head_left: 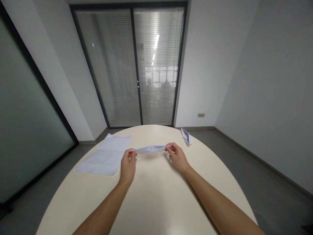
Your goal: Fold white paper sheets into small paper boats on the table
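Between my two hands a folded sheet of white paper (pixel 150 149) is stretched sideways, just above the table. My left hand (pixel 128 164) pinches its left end between thumb and fingers. At the opposite end, my right hand (pixel 178 157) pinches the right tip the same way. The paper is long and narrow from here, with a raised fold near its middle. Creased white sheets (pixel 106 156) lie flat to the left of my left hand.
A folded paper piece (pixel 186 136) rests near the far right edge of the round cream table (pixel 151 202). Beyond the table are glass panels with blinds (pixel 156 104) in a dark frame. White walls stand on both sides.
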A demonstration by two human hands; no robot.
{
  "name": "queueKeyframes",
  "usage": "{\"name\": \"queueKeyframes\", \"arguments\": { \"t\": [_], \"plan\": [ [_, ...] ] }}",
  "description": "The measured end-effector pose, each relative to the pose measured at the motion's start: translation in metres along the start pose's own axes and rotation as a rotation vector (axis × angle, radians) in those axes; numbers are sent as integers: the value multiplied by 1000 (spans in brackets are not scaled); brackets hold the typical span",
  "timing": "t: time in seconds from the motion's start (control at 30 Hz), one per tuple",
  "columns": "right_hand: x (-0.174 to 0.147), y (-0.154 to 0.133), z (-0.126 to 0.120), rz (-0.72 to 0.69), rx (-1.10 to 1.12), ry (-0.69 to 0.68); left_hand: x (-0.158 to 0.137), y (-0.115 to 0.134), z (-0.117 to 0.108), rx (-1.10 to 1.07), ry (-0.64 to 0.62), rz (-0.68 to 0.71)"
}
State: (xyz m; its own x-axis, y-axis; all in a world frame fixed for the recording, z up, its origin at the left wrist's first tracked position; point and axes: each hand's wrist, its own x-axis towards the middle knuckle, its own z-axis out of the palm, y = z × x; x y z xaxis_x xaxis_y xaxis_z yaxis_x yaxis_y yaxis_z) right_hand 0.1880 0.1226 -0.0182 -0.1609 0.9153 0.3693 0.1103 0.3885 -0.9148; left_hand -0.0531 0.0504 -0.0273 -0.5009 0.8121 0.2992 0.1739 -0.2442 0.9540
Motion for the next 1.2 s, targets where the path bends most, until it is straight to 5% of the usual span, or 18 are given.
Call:
{"name": "queueKeyframes", "arguments": {
  "t": [0.4, 0.57, 0.63, 0.73, 0.87, 1.03, 1.2],
  "plan": [
    [4, 7, 3, 73, -34, 32, 10, -19, 3, 152, 43, 7],
    [3, 13, -2, 61, -226, 8, 1, -14, 1, 491, 33, 270],
    [3, 14, -2, 67, -274, -1, -8, -6, 4, 628, -49, 431],
    [2, 14, -3, 69, -336, -8, -23, 4, 11, 797, -351, 551],
    [-1, 12, -4, 61, -414, -41, -35, 8, 18, 1000, -624, 421],
    [-8, -3, 2, -203, -669, -14, -36, 10, 20, 1116, -645, 402],
    [-25, -25, 19, -345, -781, -334, -36, 13, 26, 1105, -611, 465]
  ]
}}
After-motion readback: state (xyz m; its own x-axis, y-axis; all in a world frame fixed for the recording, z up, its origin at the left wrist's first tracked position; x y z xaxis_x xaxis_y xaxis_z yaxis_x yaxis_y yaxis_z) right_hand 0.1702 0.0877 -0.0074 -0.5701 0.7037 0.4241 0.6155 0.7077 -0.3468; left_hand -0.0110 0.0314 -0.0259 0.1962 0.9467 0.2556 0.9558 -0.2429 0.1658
